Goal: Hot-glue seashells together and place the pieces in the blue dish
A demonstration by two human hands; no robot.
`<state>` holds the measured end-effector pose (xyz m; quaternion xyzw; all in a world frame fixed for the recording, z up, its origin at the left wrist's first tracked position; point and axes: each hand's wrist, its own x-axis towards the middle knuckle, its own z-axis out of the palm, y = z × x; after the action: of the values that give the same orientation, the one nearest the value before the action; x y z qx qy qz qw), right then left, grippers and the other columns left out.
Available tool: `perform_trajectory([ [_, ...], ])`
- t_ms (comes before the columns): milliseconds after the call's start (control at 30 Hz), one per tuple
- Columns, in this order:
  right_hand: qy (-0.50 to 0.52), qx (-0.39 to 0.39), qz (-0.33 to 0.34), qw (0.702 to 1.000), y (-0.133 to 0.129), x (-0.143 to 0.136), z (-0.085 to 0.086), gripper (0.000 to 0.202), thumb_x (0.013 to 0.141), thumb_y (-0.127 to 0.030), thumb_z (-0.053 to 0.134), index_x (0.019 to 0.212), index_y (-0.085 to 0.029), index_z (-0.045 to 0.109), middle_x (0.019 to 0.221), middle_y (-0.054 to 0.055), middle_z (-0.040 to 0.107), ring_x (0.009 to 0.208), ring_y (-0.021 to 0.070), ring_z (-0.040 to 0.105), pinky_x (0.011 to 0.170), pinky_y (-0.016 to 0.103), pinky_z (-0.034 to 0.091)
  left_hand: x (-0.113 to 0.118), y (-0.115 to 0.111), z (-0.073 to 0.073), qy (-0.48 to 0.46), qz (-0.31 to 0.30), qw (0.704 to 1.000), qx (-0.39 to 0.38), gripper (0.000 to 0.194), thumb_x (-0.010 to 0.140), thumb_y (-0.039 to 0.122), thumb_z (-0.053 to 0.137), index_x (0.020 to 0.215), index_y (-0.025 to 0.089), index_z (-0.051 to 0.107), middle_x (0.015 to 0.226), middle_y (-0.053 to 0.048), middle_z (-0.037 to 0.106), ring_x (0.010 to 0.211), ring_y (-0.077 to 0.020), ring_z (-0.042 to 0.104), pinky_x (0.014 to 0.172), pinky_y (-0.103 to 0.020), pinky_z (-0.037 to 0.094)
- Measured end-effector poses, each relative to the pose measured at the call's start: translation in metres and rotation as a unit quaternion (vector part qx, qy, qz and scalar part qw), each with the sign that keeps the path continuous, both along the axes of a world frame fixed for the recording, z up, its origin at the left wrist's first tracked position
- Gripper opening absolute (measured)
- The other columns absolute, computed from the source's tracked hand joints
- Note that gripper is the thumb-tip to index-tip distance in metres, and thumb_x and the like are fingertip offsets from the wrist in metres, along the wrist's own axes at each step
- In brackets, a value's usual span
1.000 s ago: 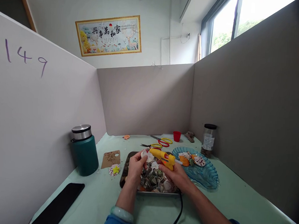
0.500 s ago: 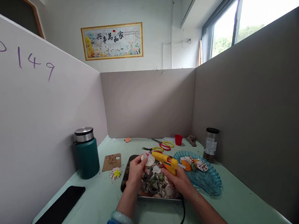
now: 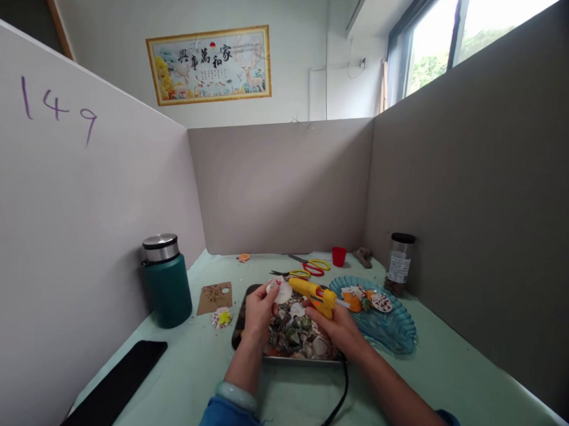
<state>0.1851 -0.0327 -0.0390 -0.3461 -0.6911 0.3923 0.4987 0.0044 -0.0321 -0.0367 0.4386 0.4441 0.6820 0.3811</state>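
Note:
My left hand pinches a pale white shell with a small red mark, above the tray's left part. A yellow glue gun is gripped in my right hand, its nozzle pointing left, close to the shell. A glue stick sticks out of its back end, and a black cord hangs from its handle. Beneath both hands lies a metal tray filled with mixed shells.
Left are a green bottle, a black phone-like slab, a brown card and a star-topped disc. Behind lie scissors and a red cup. Right stand a blue shell-shaped plate and a jar.
The whole view has shifted, so the table items appear slightly higher. The gun's nozzle and the shell remain close together, both hands keeping their holds.

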Motion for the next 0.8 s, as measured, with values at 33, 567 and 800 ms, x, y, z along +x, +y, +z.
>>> perform_trajectory([
  [33,-0.004,0.0,0.0,1.0,0.0,0.0,0.0,0.041,0.074,-0.052,0.067,0.093,-0.015,0.07,0.096,0.01,0.072,0.091,0.0271,0.065,0.084,0.039,0.052,0.001,-0.001,0.001,-0.001,0.001,1.0,-0.001,0.046,0.062,0.051,0.074,0.081,0.009,0.068,0.05,0.004,0.047,0.041,-0.0043,0.03,0.042,-0.019,0.019],
  [567,-0.05,0.031,-0.031,0.998,0.004,-0.003,-0.008,0.036,0.077,-0.046,0.064,0.095,-0.015,0.071,0.09,0.008,0.071,0.085,0.0249,0.065,0.078,0.037,0.052,0.003,-0.001,0.001,0.008,0.009,1.0,-0.005,0.046,0.065,0.051,0.071,0.086,0.01,0.07,0.047,0.005,0.047,0.039,-0.0045,0.031,0.041,-0.019,0.02],
  [800,-0.027,-0.015,0.0,1.0,0.0,-0.004,0.004,0.043,0.079,-0.05,0.061,0.102,-0.013,0.067,0.067,0.001,0.062,0.054,0.0138,0.053,0.051,0.026,0.044,0.005,-0.002,0.004,0.002,0.022,1.0,-0.016,0.047,0.062,0.049,0.072,0.087,0.009,0.07,0.05,0.004,0.05,0.039,-0.005,0.032,0.041,-0.02,0.022],
])
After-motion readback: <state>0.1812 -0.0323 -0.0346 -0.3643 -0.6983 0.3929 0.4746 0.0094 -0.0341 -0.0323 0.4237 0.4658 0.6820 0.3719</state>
